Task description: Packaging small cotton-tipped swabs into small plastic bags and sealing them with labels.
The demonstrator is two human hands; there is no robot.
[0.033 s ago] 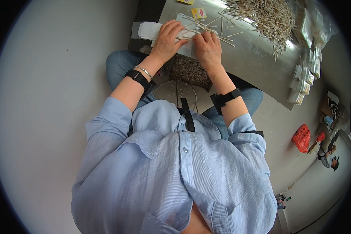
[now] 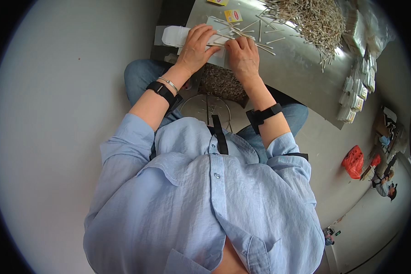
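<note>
At the table's near edge, my left hand (image 2: pixel 197 45) bends over a long white packet (image 2: pixel 174 36), with its fingers on top and its thumb on the near side. The packet's rounded end sticks out to the left. Close on its right, my right hand (image 2: pixel 243 57) is closed, its fingertips pinched down among loose cotton swabs (image 2: pixel 245 35). Just what lies under those fingertips is partly hidden. Several swabs spread between and beyond both hands, over a pale flat sheet (image 2: pixel 213 21).
A big heap of cotton swabs (image 2: pixel 310 23) covers the metal table's far right. Small yellow cards (image 2: pixel 233 16) lie beyond my hands. Bundled clear packs (image 2: pixel 354 93) line the right edge. Below the table sits a container full of swabs (image 2: pixel 223 83). A red bag (image 2: pixel 353 161) and another person (image 2: pixel 384 186) are at right.
</note>
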